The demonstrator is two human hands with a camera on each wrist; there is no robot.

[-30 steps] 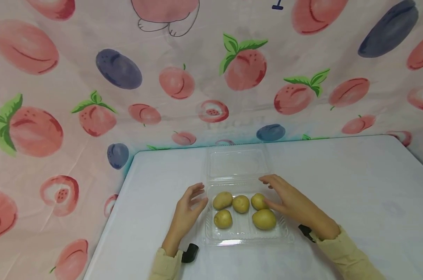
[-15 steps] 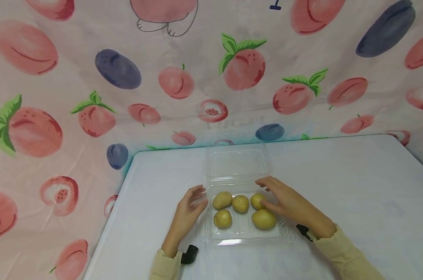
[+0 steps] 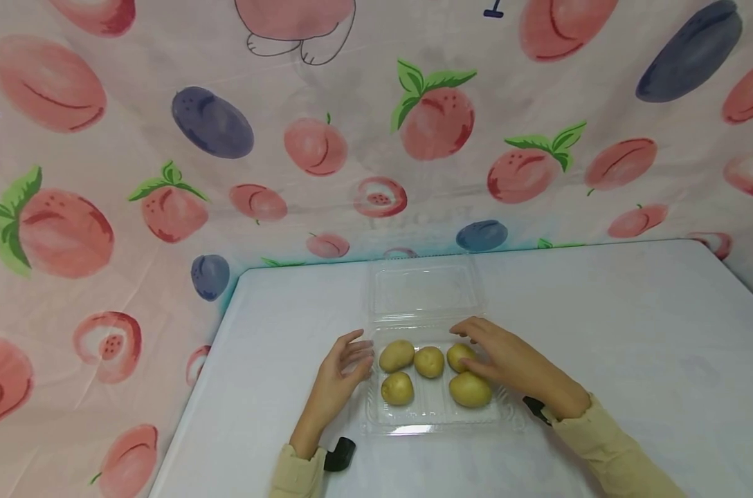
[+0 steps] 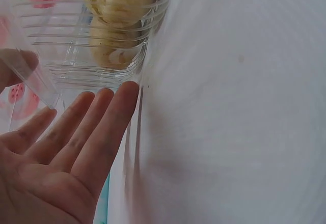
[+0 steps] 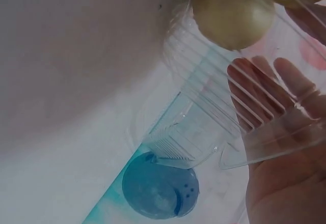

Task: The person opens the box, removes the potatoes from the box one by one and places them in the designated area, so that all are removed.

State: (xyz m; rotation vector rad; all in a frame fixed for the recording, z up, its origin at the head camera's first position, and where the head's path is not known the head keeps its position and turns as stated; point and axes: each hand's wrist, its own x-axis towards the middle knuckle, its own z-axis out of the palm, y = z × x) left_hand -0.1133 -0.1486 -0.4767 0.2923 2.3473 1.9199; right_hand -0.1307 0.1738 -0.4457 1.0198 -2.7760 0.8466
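A clear plastic clamshell box (image 3: 435,409) lies on the table with its lid (image 3: 423,290) folded back, away from the person. Several yellow potatoes sit inside, among them a far right one (image 3: 459,353) and a larger near right one (image 3: 470,391). My left hand (image 3: 334,380) is at the box's left side; in the left wrist view its straight fingers reach the ribbed wall, and the thumb overlaps the rim. My right hand (image 3: 510,360) reaches over the right side with loosely bent fingers. Its thumb overlaps the far right potato, and no potato is gripped.
The white table (image 3: 626,360) extends on both sides of the box. A fruit-print cloth (image 3: 376,124) hangs behind and to the left. Black wrist-worn devices show below the left sleeve cuff (image 3: 298,467) and beside the right sleeve cuff (image 3: 578,422).
My right hand has shifted left and slightly nearer, farther over the box. The left hand has edged right, up to the box's wall. Box and potatoes lie as before.
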